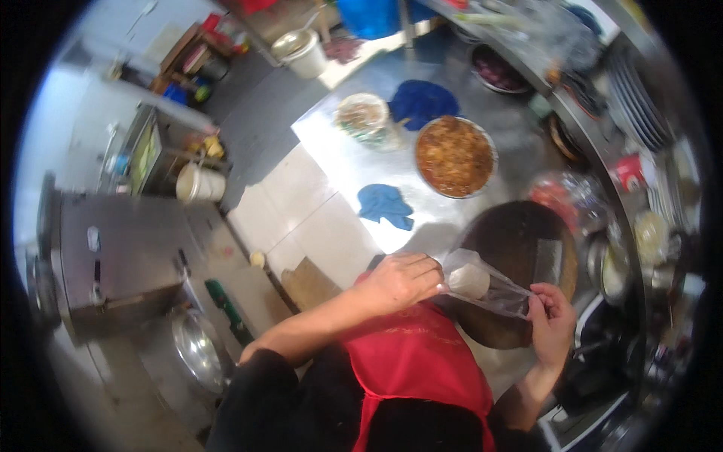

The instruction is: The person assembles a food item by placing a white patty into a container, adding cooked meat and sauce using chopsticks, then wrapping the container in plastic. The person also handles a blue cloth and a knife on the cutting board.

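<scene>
Between my two hands stretches a clear plastic bag point(501, 296) with a pale, whitish round piece point(470, 280) inside it, which I cannot name more exactly. My left hand point(407, 282) pinches the bag's left end, its fingers curled together. At the other end, my right hand point(552, 316) grips the plastic between thumb and fingers. The bag hangs over a dark round chopping board point(482, 324), where a cleaver with a wide grey blade point(548, 261) lies beyond my right hand.
A large bowl of reddish-brown food point(456, 157) stands on the steel table point(320, 124), beside a smaller bowl point(361, 111). Blue cloths point(385, 206) lie nearby. Stacked plates point(636, 102) fill the right shelf. Left are a steel cabinet point(128, 241) and a metal basin point(199, 350).
</scene>
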`<state>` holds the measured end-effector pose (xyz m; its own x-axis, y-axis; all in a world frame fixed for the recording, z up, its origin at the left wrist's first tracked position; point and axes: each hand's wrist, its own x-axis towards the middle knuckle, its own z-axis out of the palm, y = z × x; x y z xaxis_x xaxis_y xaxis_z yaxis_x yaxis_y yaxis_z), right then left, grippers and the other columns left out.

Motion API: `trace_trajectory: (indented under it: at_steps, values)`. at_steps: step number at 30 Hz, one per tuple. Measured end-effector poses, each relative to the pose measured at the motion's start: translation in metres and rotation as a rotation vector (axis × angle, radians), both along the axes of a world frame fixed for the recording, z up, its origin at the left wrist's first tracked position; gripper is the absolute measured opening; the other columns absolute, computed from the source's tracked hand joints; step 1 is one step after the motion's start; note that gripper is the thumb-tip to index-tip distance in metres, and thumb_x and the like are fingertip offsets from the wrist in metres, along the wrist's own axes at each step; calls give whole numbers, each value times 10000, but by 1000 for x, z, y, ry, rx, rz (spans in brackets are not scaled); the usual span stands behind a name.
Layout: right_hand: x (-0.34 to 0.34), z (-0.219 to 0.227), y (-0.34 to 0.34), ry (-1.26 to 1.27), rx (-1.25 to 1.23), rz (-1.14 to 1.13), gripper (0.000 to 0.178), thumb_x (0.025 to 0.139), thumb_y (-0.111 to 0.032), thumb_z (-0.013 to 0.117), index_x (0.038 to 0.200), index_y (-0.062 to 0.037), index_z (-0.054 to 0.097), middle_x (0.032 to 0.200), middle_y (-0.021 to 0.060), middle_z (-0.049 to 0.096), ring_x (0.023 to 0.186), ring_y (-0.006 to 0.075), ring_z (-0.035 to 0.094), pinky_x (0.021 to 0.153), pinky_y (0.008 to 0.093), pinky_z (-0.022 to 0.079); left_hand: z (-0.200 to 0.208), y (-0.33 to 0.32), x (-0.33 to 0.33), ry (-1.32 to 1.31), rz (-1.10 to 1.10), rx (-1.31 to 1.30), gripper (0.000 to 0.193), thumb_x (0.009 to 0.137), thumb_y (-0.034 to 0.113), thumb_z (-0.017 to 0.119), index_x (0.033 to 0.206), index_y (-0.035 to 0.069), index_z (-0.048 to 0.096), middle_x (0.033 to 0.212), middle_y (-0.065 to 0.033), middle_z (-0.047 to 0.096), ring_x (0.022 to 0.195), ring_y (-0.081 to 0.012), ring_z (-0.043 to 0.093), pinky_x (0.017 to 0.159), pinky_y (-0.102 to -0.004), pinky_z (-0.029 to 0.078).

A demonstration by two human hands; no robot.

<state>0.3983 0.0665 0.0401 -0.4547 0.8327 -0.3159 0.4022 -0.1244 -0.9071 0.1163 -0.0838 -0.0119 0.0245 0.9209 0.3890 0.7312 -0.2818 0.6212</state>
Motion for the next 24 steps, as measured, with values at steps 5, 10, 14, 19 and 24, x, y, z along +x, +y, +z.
trace_trajectory:
  at_steps: [5, 10, 14, 19, 24]
  values:
    - [-81, 29, -18, 47, 22, 302, 204, 873, 100, 662, 1069, 47, 681, 846, 42, 637, 745, 92, 600, 695, 212, 473, 15, -65, -39, -71, 162, -199, 191, 817, 125, 745, 831, 42, 573, 1019, -105, 612, 908, -285, 618, 683, -397, 528]
    - [-200, 22, -58, 235, -70, 548, 194, 854, 122, 659, 1039, 69, 687, 917, 112, 629, 775, 175, 633, 703, 266, 517, 6, -131, -119, -650, 23, -215, 146, 858, 105, 687, 903, 34, 568, 1267, -126, 608, 1064, -311, 613, 803, -377, 533]
    - [-307, 13, -90, 238, -168, 678, 181, 876, 115, 641, 1049, 74, 676, 958, 132, 641, 813, 187, 651, 739, 283, 522, 0, -174, -200, -888, -17, -305, 135, 970, 142, 601, 1070, 51, 602, 1256, -147, 623, 1108, -292, 643, 930, -385, 504]
    - [-439, 0, -122, 212, -198, 798, 200, 926, 85, 634, 1123, 61, 661, 1011, 124, 699, 913, 185, 685, 836, 297, 545, 4, -211, -293, -880, 217, -407, 220, 1048, 115, 466, 1208, 35, 593, 1116, -131, 621, 1034, -280, 631, 923, -370, 496]
    - [-563, -27, -151, 323, -353, 723, 246, 959, 53, 627, 1204, 45, 639, 1139, 119, 721, 1089, 180, 673, 972, 308, 529, -32, -212, -392, -809, 303, -89, 284, 996, -50, 450, 1206, 26, 624, 1045, -125, 578, 963, -256, 612, 899, -336, 499]
